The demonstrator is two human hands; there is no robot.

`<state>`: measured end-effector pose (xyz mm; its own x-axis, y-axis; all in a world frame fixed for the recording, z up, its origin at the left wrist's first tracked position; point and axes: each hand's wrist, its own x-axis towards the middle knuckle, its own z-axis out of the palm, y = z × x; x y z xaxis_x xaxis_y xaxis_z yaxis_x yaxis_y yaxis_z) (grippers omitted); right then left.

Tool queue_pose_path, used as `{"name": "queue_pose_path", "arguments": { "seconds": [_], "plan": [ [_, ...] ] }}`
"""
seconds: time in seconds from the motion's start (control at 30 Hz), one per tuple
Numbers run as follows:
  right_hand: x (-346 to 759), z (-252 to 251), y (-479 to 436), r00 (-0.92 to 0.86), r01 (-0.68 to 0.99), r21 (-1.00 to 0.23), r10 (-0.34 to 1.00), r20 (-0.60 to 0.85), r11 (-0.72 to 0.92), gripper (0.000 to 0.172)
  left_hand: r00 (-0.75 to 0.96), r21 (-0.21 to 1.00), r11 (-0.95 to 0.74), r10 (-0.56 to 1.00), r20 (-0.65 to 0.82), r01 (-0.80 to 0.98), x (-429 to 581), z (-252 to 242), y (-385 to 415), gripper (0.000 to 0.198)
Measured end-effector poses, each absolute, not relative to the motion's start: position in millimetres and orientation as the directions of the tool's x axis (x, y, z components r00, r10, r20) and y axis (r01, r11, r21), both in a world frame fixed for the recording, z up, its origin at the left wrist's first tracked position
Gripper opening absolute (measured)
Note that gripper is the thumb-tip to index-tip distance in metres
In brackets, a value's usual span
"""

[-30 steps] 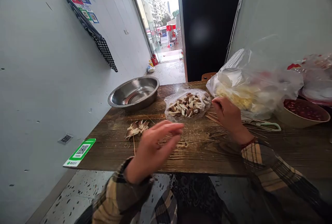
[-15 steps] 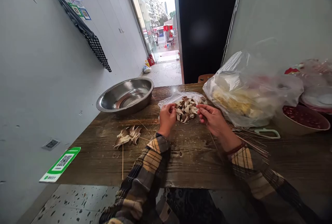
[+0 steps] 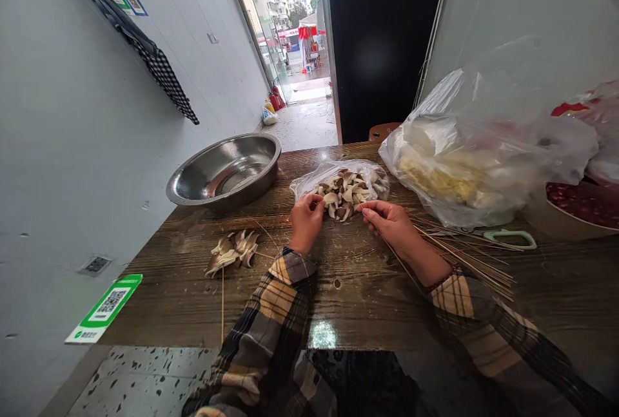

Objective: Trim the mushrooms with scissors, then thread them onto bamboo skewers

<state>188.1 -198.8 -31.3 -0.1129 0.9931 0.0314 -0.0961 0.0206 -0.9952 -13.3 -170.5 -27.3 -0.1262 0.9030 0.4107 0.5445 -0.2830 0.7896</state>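
Observation:
A pile of brown and white mushroom pieces (image 3: 345,188) lies on a clear plastic bag (image 3: 309,183) at the middle of the table. At the pile's left edge my left hand (image 3: 307,217) is pinched on what looks like a mushroom piece. My right hand (image 3: 389,223), right of the pile, pinches a thin wooden skewer (image 3: 397,257) whose tip points at the mushrooms. Threaded mushroom pieces (image 3: 233,251) lie to the left, with skewer ends sticking out, one toward the front edge (image 3: 223,304).
A steel basin (image 3: 225,172) stands at the back left. On the right are a large filled plastic bag (image 3: 449,165), loose skewers (image 3: 464,252), green-handled scissors (image 3: 510,238) and a bowl of dark red food (image 3: 583,207). A green QR card (image 3: 106,307) is at the left corner.
The view has shifted slightly. My right hand and its skewer have moved a little down and closer to my left hand, which remains by the pile's left edge.

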Motion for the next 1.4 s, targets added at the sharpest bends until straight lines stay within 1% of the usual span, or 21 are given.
{"name": "queue_pose_path", "arguments": {
  "seconds": [0.03, 0.07, 0.1, 0.13, 0.2, 0.23, 0.3, 0.37, 0.5, 0.73, 0.9, 1.07, 1.2, 1.3, 1.4],
  "plan": [
    [188.2, -30.1, -199.7, -0.116, -0.084, -0.996, 0.993, 0.038, 0.028, 0.038, -0.167, 0.886, -0.247, 0.928, 0.332, 0.392, -12.3, -24.8, -173.9, 0.008],
    [188.3, -28.9, -200.9, -0.118, -0.071, -0.997, 0.992, 0.050, 0.042, 0.037, -0.178, 0.956, -0.197, 0.955, 0.237, 0.216, -10.8, -22.4, -177.8, 0.012],
    [188.3, -27.8, -202.3, -0.124, -0.056, -0.997, 0.990, 0.067, 0.060, 0.036, -0.161, 0.990, -0.139, 0.977, 0.143, 0.040, -9.0, -20.1, -181.9, 0.016],
    [188.1, -26.6, -204.1, -0.134, -0.040, -0.996, 0.987, 0.089, 0.084, 0.035, -0.126, 0.990, -0.080, 0.990, 0.065, -0.112, -6.9, -18.2, -186.0, 0.021],
    [186.7, -24.5, -208.4, -0.166, 0.001, -0.991, 0.977, 0.134, 0.136, 0.034, -0.053, 0.950, 0.019, 0.998, -0.037, -0.312, -2.2, -15.5, -193.1, 0.030],
    [185.5, -23.5, -210.8, -0.185, 0.029, -0.986, 0.971, 0.154, 0.162, 0.033, -0.023, 0.929, 0.051, 0.998, -0.064, -0.368, 0.1, -14.8, -195.6, 0.032],
    [182.6, -21.5, -215.4, -0.227, 0.093, -0.975, 0.957, 0.179, 0.204, 0.031, 0.017, 0.902, 0.080, 0.997, -0.081, -0.423, 4.4, -14.2, -198.6, 0.033],
    [179.9, -19.9, -218.5, -0.263, 0.143, -0.962, 0.946, 0.189, 0.231, 0.031, 0.018, 0.904, 0.063, 0.998, -0.061, -0.424, 8.0, -14.0, -199.9, 0.031],
    [178.7, -19.0, -219.7, -0.306, 0.203, -0.937, 0.927, 0.216, 0.285, 0.037, -0.033, 0.935, -0.020, 0.999, 0.009, -0.354, 13.6, -11.5, -202.8, 0.027],
    [181.4, -22.6, -217.8, -0.265, 0.322, -0.879, 0.925, 0.273, 0.352, 0.043, -0.046, 0.974, -0.121, 0.992, 0.114, -0.191, 17.7, -5.2, -209.2, 0.023],
    [181.5, -22.3, -218.5, -0.262, 0.325, -0.872, 0.921, 0.290, 0.367, 0.041, -0.104, 0.977, -0.167, 0.983, 0.154, -0.129, 17.6, -5.1, -208.9, 0.020],
    [181.7, -23.2, -218.0, -0.246, 0.300, -0.883, 0.924, 0.293, 0.360, 0.040, -0.103, 0.980, -0.184, 0.979, 0.176, -0.078, 17.0, -4.8, -209.0, 0.018],
    [182.5, -22.5, -217.3, -0.259, 0.267, -0.890, 0.917, 0.302, 0.368, 0.036, -0.089, 0.974, -0.224, 0.970, 0.227, 0.038, 14.9, -4.5, -209.1, 0.014],
    [183.4, -21.6, -216.9, -0.257, 0.253, -0.905, 0.925, 0.279, 0.343, 0.036, -0.076, 0.953, -0.262, 0.958, 0.276, 0.152, 13.7, -4.6, -209.2, 0.010],
    [183.6, -20.9, -216.5, -0.239, 0.235, -0.933, 0.946, 0.217, 0.274, 0.038, -0.072, 0.946, -0.270, 0.955, 0.287, 0.180, 13.8, -4.3, -209.7, 0.010]
  ]
}}
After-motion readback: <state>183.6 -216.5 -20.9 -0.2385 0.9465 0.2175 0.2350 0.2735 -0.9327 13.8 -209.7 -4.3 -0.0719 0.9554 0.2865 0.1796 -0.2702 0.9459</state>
